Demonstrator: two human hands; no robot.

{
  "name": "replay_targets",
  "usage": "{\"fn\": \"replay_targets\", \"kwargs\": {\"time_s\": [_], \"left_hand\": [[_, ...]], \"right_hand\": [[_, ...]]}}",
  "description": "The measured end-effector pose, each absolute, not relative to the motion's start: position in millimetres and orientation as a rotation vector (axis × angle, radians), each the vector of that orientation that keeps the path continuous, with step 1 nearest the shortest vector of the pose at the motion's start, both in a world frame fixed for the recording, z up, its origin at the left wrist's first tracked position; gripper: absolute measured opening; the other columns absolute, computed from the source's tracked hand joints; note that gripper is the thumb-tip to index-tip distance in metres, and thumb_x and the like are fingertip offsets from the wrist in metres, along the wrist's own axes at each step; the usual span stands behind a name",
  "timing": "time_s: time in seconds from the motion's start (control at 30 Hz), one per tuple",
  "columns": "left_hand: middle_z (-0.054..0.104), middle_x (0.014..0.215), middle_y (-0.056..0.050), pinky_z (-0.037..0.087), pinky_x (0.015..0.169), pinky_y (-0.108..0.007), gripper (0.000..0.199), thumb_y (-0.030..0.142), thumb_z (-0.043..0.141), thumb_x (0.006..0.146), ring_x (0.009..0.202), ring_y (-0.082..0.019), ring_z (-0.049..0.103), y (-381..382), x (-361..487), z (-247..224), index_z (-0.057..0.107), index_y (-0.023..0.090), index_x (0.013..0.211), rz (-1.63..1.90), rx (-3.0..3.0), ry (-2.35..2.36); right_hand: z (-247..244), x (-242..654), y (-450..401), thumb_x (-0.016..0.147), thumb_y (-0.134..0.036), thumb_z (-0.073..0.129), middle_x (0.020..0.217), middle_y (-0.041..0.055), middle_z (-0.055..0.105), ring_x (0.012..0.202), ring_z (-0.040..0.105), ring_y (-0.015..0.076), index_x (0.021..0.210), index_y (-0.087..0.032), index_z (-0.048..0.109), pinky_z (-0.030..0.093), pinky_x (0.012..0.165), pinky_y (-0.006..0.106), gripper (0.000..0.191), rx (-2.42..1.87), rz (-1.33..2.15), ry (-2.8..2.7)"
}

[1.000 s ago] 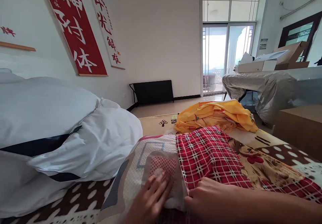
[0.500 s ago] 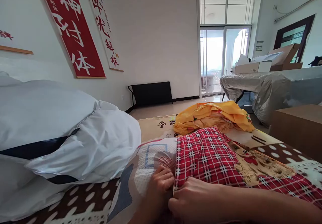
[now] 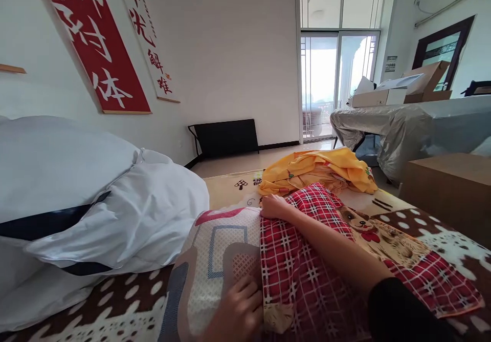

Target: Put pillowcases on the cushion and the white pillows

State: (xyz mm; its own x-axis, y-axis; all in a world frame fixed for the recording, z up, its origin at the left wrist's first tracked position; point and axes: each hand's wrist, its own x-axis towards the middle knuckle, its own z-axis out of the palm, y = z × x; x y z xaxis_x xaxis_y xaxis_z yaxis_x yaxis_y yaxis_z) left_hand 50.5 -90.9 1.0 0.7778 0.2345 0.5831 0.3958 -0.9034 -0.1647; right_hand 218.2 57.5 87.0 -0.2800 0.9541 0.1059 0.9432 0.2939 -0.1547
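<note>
A red plaid cloth with a dog picture lies over the right part of a pale patterned pillow. At the pillow's far edge my right hand is closed on the cloth's far left corner. My left hand rests low on the pillow, just left of the cloth's near left edge, with its fingers curled; whether anything is between them is hidden.
White bedding is heaped at the left. A yellow cloth lies crumpled beyond the plaid cloth. At the right stand a cardboard box and a plastic-covered table with boxes on it.
My right hand has moved from the near left edge of the plaid cloth to its far left corner. My left hand has shifted slightly nearer. The view has turned a little.
</note>
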Motion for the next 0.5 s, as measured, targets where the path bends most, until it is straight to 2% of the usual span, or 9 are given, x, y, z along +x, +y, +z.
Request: {"fn": "replay_targets", "kwargs": {"time_s": [0.1,0.2,0.27,0.37,0.43,0.5], "left_hand": [[0.065,0.08,0.0,0.044,0.07,-0.028,0.01,0.011,0.054,0.073,0.077,-0.016,0.056,-90,46,47,0.06,0.02,0.072,-0.535,-3.133,-0.629],[0.068,0.093,0.0,0.046,0.082,-0.026,0.025,0.012,0.044,0.08,0.09,-0.014,0.06,-69,43,81,0.066,0.021,0.085,-0.641,-3.252,-0.782],[0.066,0.11,-0.003,0.043,0.095,-0.029,0.032,0.016,0.041,0.081,0.105,-0.017,0.057,-42,41,91,0.067,0.02,0.099,-0.69,-3.017,-1.068],[0.055,0.133,-0.01,0.031,0.109,-0.037,0.047,0.022,0.038,0.082,0.125,-0.023,0.046,7,40,93,0.059,0.015,0.123,-0.544,-2.659,-1.489],[0.05,0.139,-0.014,0.027,0.11,-0.044,0.053,0.028,0.038,0.082,0.131,-0.028,0.041,35,39,89,0.054,0.011,0.13,-0.464,-2.607,-1.63],[0.053,0.136,-0.015,0.03,0.107,-0.049,0.055,0.038,0.039,0.082,0.127,-0.031,0.046,54,39,85,0.055,0.013,0.129,-0.382,-2.653,-1.71]], "right_hand": [[74,217,59,0.092,-0.037,0.055,0.108,0.0079,0.063,0.095,0.062,0.0183,0.109,-0.013,0.06,0.052,0.083,0.039,0.03,-1.774,0.11,-2.382],[69,216,58,0.093,-0.037,0.054,0.109,0.0081,0.063,0.097,0.062,0.0189,0.11,-0.013,0.061,0.051,0.085,0.04,0.03,-1.768,0.103,-2.374],[69,214,56,0.093,-0.036,0.054,0.109,0.008,0.063,0.097,0.062,0.019,0.11,-0.013,0.061,0.051,0.085,0.04,0.029,-1.759,0.092,-2.374],[70,212,54,0.093,-0.035,0.054,0.11,0.0079,0.063,0.098,0.061,0.019,0.11,-0.014,0.06,0.051,0.085,0.04,0.028,-1.747,0.073,-2.378],[71,211,52,0.093,-0.034,0.054,0.11,0.0078,0.062,0.097,0.061,0.019,0.11,-0.014,0.06,0.051,0.085,0.04,0.027,-1.746,0.065,-2.378],[72,211,52,0.093,-0.034,0.054,0.109,0.0077,0.063,0.097,0.062,0.0188,0.109,-0.013,0.06,0.052,0.084,0.04,0.027,-1.752,0.059,-2.37]]}}
